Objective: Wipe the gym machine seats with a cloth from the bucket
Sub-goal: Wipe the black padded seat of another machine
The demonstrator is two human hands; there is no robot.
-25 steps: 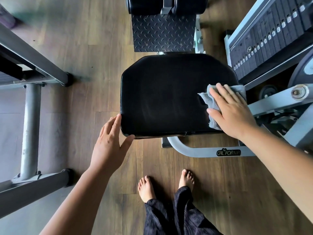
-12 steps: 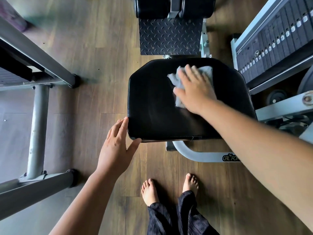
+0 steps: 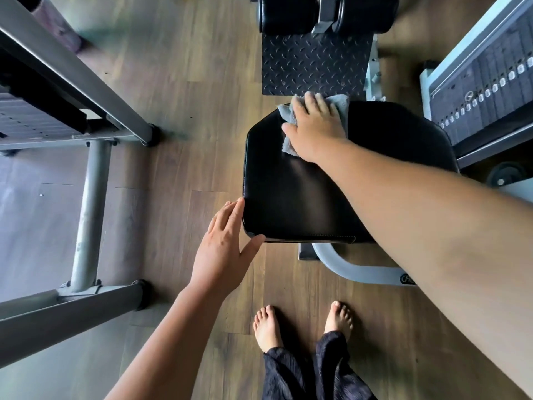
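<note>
Both hands are occupied at the black seat (image 3: 302, 192). A grey cloth (image 3: 288, 116) is pressed flat under the right hand (image 3: 315, 128) at the seat's far edge — fingers spread over it, palm down, near the left far corner. The near left corner is braced by the left hand (image 3: 225, 249), open, fingers along the side and thumb under the front edge. Bare feet (image 3: 268, 327) are planted on the wooden floor (image 3: 187, 82) — just below the seat.
</note>
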